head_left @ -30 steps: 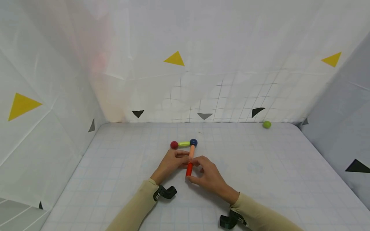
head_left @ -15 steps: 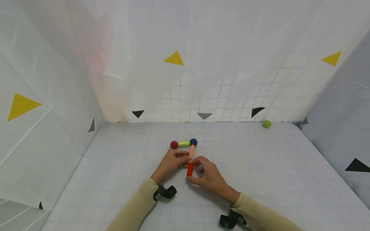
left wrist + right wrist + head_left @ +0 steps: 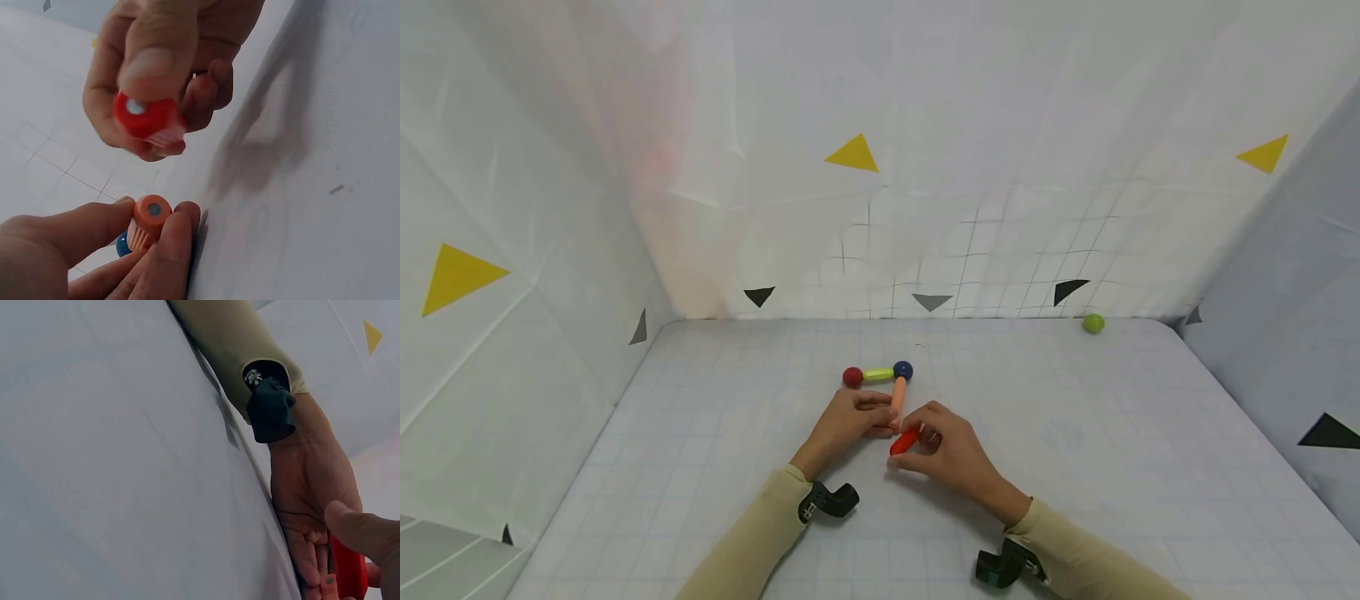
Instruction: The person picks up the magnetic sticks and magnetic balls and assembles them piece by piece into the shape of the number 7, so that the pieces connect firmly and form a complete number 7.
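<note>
My left hand (image 3: 844, 423) pinches an orange magnetic rod (image 3: 898, 395) near its close end. At the rod's far end is a blue ball (image 3: 902, 370), and a yellow-green rod (image 3: 877, 375) runs left from that to a red ball (image 3: 852, 377). Between thumb and fingertips, my right hand (image 3: 957, 450) holds a red magnetic rod (image 3: 903, 442), slanted beside the orange rod's close end. In the left wrist view a gap shows between the red rod (image 3: 149, 122) and the orange rod (image 3: 149, 219); both ends have a silvery metal dot.
A green ball (image 3: 1093, 323) lies at the table's back right. White sheeting with yellow and black triangles hangs behind and at both sides. The white table (image 3: 737, 375) bears a faint grid. A dark camera mount (image 3: 829, 500) sits on the left wrist, another (image 3: 1003, 567) on the right.
The red rod was in line with the orange rod, right at its close end. My right hand has shifted slightly right and turned it to a slant, apart. The left hand stays put.
</note>
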Demonstrator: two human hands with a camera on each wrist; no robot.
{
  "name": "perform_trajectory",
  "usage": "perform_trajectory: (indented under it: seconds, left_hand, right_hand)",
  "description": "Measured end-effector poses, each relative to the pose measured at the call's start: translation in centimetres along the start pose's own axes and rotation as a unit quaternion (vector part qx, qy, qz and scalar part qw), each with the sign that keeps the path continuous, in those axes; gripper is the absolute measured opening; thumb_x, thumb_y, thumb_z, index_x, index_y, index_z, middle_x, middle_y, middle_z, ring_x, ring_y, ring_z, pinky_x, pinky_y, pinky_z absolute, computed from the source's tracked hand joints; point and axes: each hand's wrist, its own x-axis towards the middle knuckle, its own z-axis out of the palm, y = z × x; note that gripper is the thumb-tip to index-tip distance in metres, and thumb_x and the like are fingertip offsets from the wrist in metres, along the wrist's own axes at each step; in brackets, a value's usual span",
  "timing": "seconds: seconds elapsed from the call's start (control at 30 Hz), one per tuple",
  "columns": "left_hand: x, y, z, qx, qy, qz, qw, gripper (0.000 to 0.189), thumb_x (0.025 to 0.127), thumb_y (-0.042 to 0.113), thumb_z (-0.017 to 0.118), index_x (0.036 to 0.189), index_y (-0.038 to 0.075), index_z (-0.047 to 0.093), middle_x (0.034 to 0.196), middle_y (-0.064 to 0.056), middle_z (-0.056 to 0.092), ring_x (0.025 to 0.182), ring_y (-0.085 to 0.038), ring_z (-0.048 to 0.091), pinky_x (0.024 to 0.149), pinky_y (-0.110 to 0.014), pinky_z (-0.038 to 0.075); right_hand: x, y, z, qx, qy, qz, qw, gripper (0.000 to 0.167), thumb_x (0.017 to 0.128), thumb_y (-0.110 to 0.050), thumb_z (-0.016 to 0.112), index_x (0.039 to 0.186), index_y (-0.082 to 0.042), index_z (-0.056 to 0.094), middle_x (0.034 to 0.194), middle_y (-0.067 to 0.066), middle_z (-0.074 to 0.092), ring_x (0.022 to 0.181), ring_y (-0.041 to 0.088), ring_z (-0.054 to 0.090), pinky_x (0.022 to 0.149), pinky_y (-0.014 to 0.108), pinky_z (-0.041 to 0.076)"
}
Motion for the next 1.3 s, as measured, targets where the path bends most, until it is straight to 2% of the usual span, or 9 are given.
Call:
perform_trajectory:
  seconds: [0.13, 0.3, 0.43, 0.6, 0.67, 0.87, 1.03, 1.17, 1.3]
  left_hand:
    - [0.0, -0.1, 0.0, 0.002, 0.003, -0.002, 1.0000, 0.036, 0.099, 0.014, 0.074, 0.128, -0.006, 0.068, 0.100, -0.016, 0.076, 0.090, -0.027, 0.076, 0.083, -0.033, 0.059]
    - [-0.1, -0.1, 0.0, 0.016, 0.010, -0.005, 0.9998, 0.036, 0.098, 0.015, 0.074, 0.129, -0.004, 0.069, 0.101, -0.014, 0.076, 0.091, -0.026, 0.076, 0.084, -0.033, 0.059]
    - [-0.2, 0.0, 0.1, 0.032, 0.013, 0.001, 0.9994, 0.037, 0.098, 0.016, 0.075, 0.129, -0.004, 0.069, 0.104, -0.013, 0.076, 0.092, -0.024, 0.075, 0.084, -0.033, 0.059]
    - [0.1, -0.1, 0.2, 0.029, 0.008, 0.006, 0.9995, 0.038, 0.098, 0.016, 0.074, 0.130, -0.005, 0.068, 0.108, -0.014, 0.075, 0.093, -0.023, 0.075, 0.085, -0.034, 0.059]
    - [0.2, -0.1, 0.2, 0.023, 0.005, 0.003, 0.9997, 0.039, 0.099, 0.015, 0.074, 0.131, -0.006, 0.067, 0.109, -0.014, 0.075, 0.093, -0.024, 0.075, 0.085, -0.034, 0.059]
    - [0.3, 0.0, 0.1, 0.026, 0.003, 0.001, 0.9996, 0.041, 0.099, 0.018, 0.074, 0.132, -0.005, 0.067, 0.111, -0.014, 0.075, 0.092, -0.025, 0.075, 0.084, -0.034, 0.059]
    - [0.4, -0.1, 0.0, 0.017, 0.005, -0.001, 0.9998, 0.041, 0.098, 0.019, 0.076, 0.131, -0.004, 0.068, 0.111, -0.014, 0.075, 0.091, -0.027, 0.076, 0.084, -0.034, 0.059]
    - [0.4, -0.1, -0.1, 0.027, 0.008, -0.004, 0.9996, 0.040, 0.098, 0.018, 0.075, 0.130, -0.004, 0.068, 0.110, -0.013, 0.075, 0.089, -0.026, 0.076, 0.083, -0.033, 0.060]
    - [0.3, 0.0, 0.0, 0.036, 0.016, -0.008, 0.9992, 0.038, 0.098, 0.018, 0.075, 0.129, -0.004, 0.069, 0.108, -0.013, 0.076, 0.088, -0.025, 0.076, 0.083, -0.033, 0.060]
  right_hand:
    - [0.0, 0.0, -0.1, 0.012, 0.003, -0.008, 0.9999, 0.032, 0.079, -0.029, 0.094, 0.098, -0.018, 0.071, 0.091, -0.010, 0.065, 0.064, 0.011, 0.056, 0.056, 0.027, 0.050]
    - [0.0, -0.1, -0.1, -0.005, -0.008, 0.009, 0.9999, 0.023, 0.083, -0.027, 0.091, 0.092, -0.023, 0.069, 0.080, -0.015, 0.064, 0.060, 0.007, 0.055, 0.053, 0.025, 0.048]
    - [0.1, -0.1, -0.3, -0.018, -0.018, 0.015, 0.9996, 0.020, 0.086, -0.019, 0.089, 0.098, -0.021, 0.073, 0.079, -0.015, 0.066, 0.063, 0.006, 0.057, 0.056, 0.026, 0.051]
    - [0.0, -0.1, -0.7, -0.021, -0.034, 0.013, 0.9991, 0.035, 0.090, -0.007, 0.082, 0.124, -0.016, 0.075, 0.079, -0.012, 0.068, 0.066, 0.006, 0.061, 0.061, 0.027, 0.055]
    - [0.0, -0.1, -0.9, -0.017, -0.041, 0.009, 0.9990, 0.039, 0.091, -0.004, 0.078, 0.129, -0.014, 0.073, 0.080, -0.011, 0.068, 0.066, 0.006, 0.061, 0.062, 0.027, 0.055]
    - [0.2, -0.2, -1.3, -0.006, -0.062, 0.005, 0.9980, 0.049, 0.088, 0.000, 0.076, 0.134, -0.013, 0.067, 0.090, -0.005, 0.069, 0.070, 0.010, 0.062, 0.063, 0.029, 0.056]
    - [0.5, -0.4, -1.4, 0.014, -0.087, 0.031, 0.9956, 0.061, 0.083, 0.003, 0.077, 0.140, -0.012, 0.061, 0.103, 0.000, 0.069, 0.078, 0.014, 0.066, 0.068, 0.031, 0.059]
    - [0.6, -0.4, -1.5, 0.013, -0.100, 0.044, 0.9940, 0.062, 0.083, 0.002, 0.078, 0.140, -0.012, 0.061, 0.102, -0.001, 0.068, 0.081, 0.013, 0.066, 0.070, 0.031, 0.059]
    - [0.4, -0.2, -1.3, 0.004, -0.100, 0.025, 0.9946, 0.052, 0.086, -0.008, 0.084, 0.133, -0.009, 0.064, 0.094, -0.002, 0.069, 0.077, 0.012, 0.065, 0.068, 0.030, 0.058]
